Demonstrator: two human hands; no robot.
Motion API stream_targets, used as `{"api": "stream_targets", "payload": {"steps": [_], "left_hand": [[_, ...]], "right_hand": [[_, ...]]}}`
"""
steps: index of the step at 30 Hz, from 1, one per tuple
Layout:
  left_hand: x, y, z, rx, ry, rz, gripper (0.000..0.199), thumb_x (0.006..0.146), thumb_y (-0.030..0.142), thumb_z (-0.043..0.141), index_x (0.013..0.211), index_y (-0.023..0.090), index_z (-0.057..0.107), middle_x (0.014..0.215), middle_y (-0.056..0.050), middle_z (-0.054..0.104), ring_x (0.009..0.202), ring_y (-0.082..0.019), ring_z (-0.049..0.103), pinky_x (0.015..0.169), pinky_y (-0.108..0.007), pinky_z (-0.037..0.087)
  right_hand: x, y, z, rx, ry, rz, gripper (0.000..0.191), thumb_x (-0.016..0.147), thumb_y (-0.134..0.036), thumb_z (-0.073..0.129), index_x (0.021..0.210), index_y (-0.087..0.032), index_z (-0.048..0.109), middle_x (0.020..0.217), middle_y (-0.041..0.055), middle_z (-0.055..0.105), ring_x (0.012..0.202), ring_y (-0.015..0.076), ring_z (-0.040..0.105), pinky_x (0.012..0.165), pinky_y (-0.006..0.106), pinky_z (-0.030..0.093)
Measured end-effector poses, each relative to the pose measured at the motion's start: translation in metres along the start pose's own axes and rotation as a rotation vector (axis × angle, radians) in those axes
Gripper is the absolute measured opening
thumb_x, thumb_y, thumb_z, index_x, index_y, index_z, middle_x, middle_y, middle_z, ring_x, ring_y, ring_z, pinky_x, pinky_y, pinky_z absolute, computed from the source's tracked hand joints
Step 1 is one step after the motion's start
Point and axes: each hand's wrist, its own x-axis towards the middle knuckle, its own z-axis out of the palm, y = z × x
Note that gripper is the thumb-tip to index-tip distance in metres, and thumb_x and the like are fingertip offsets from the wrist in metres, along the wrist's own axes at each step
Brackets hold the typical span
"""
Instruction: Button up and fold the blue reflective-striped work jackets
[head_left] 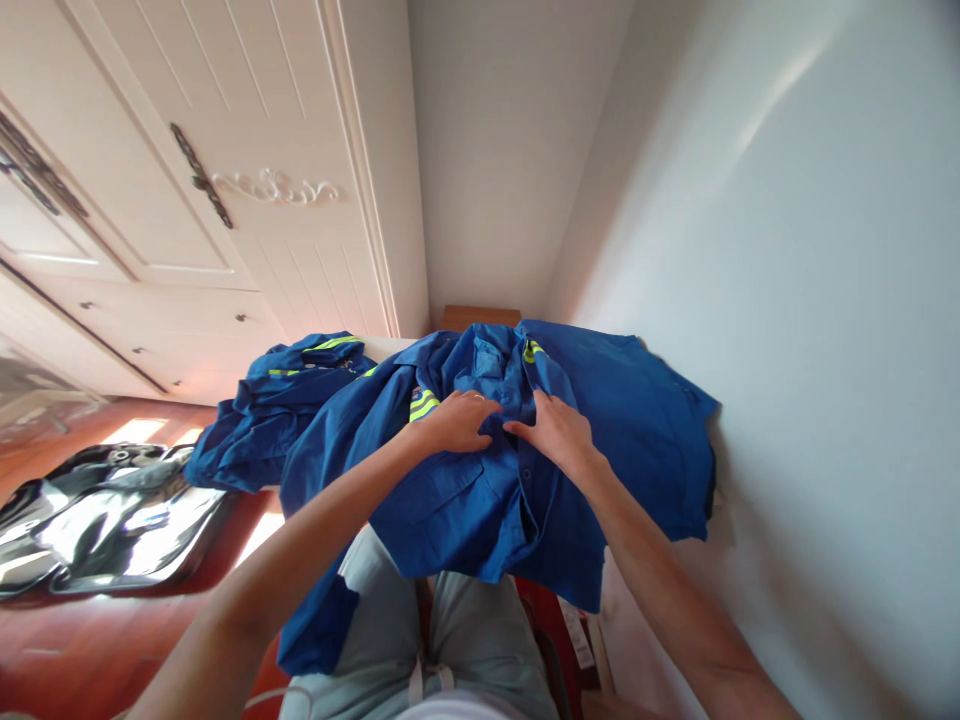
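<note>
Here's the white wardrobe (247, 260) beyond the left hand, doors and drawers shut, and the pale wall (810, 300) hemming in the right hand's side. Directly under both hands, the blue shirt (450, 490) lies front up, forearms covering parts of it, with more blue cloth (637, 420) to the right. Well left, on the floor, a case (150, 580), its contents lost in glare; nearer, a blue heap (259, 425). And the grip: left hand (459, 420) and right hand (559, 430) touch the shirt, thumbs moderately apart from fingers.
</note>
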Motion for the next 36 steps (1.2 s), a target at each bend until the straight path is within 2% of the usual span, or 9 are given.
{"api": "stream_targets", "payload": {"steps": [4,6,9,13,17,24,28,32,36], "left_hand": [[0.000,-0.016,-0.008,0.104,-0.189,-0.096,0.041,0.071,0.030,0.072,0.111,0.024,0.069,0.104,-0.009,0.072,0.099,-0.032,0.067,0.086,-0.038,0.050],[0.007,-0.023,-0.009,0.091,-0.185,-0.145,0.028,0.077,0.025,0.062,0.104,0.024,0.071,0.101,-0.008,0.073,0.095,-0.029,0.068,0.082,-0.035,0.050],[0.018,-0.034,-0.015,-0.064,-0.087,-0.220,0.022,0.082,0.024,0.054,0.092,0.020,0.073,0.098,-0.008,0.073,0.097,-0.027,0.067,0.086,-0.033,0.049],[0.028,-0.041,-0.026,-0.668,0.069,-0.452,0.027,0.082,0.042,0.060,0.078,0.018,0.070,0.088,-0.005,0.075,0.090,-0.025,0.068,0.080,-0.030,0.052],[0.031,-0.036,-0.031,-1.089,-0.046,-0.580,0.042,0.068,0.058,0.075,0.067,0.016,0.070,0.075,-0.010,0.074,0.073,-0.027,0.070,0.067,-0.034,0.056],[0.029,-0.037,-0.026,-1.087,-0.385,-0.399,0.038,0.044,0.025,0.091,0.078,0.018,0.077,0.083,-0.005,0.078,0.074,-0.025,0.072,0.069,-0.032,0.058],[0.028,-0.036,-0.017,-1.059,-0.307,-0.407,0.036,0.042,0.021,0.090,0.076,0.018,0.077,0.079,-0.002,0.077,0.073,-0.024,0.072,0.068,-0.030,0.058],[0.028,-0.030,-0.006,-1.180,-0.227,-0.543,0.036,0.040,0.020,0.089,0.073,0.016,0.076,0.073,-0.003,0.076,0.067,-0.024,0.070,0.067,-0.035,0.059],[0.025,-0.030,0.004,-1.380,-0.191,-0.668,0.035,0.040,0.013,0.087,0.072,0.015,0.074,0.073,-0.007,0.076,0.067,-0.026,0.071,0.069,-0.039,0.059]], "right_hand": [[0.000,-0.005,0.000,-0.067,-0.029,-0.009,0.037,0.084,-0.036,0.068,0.111,-0.012,0.060,0.102,0.0204,0.069,0.094,0.0346,0.069,0.071,0.038,0.051],[-0.001,-0.004,-0.001,-0.095,-0.037,-0.017,0.021,0.085,-0.020,0.061,0.105,-0.012,0.062,0.100,0.0193,0.070,0.092,0.0323,0.070,0.073,0.036,0.051],[-0.004,0.002,-0.006,-0.048,0.007,-0.043,0.018,0.084,-0.013,0.055,0.097,-0.013,0.067,0.096,0.0170,0.072,0.090,0.0307,0.071,0.075,0.036,0.051],[-0.008,0.010,-0.011,0.303,0.166,-0.151,0.027,0.082,-0.014,0.056,0.103,-0.016,0.072,0.093,0.0104,0.076,0.087,0.0249,0.072,0.082,0.033,0.053],[-0.010,0.011,-0.003,0.800,0.242,-0.185,0.031,0.081,-0.027,0.061,0.108,-0.016,0.073,0.093,0.0075,0.077,0.084,0.0218,0.073,0.079,0.031,0.058],[-0.020,0.002,0.027,1.027,0.207,-0.139,0.031,0.078,-0.033,0.067,0.102,-0.016,0.075,0.087,0.0077,0.076,0.079,0.0215,0.073,0.075,0.032,0.059],[-0.026,-0.003,0.036,1.077,0.229,-0.111,0.028,0.079,-0.033,0.067,0.101,-0.017,0.075,0.085,0.0069,0.076,0.075,0.0198,0.071,0.071,0.030,0.059],[-0.030,-0.009,0.040,1.111,0.259,-0.104,0.025,0.081,-0.033,0.066,0.099,-0.018,0.074,0.083,0.0054,0.074,0.071,0.0184,0.069,0.067,0.029,0.057],[-0.034,-0.013,0.040,1.037,0.317,-0.217,0.021,0.085,-0.029,0.064,0.102,-0.019,0.073,0.085,0.0048,0.072,0.074,0.0171,0.068,0.069,0.029,0.056]]}}
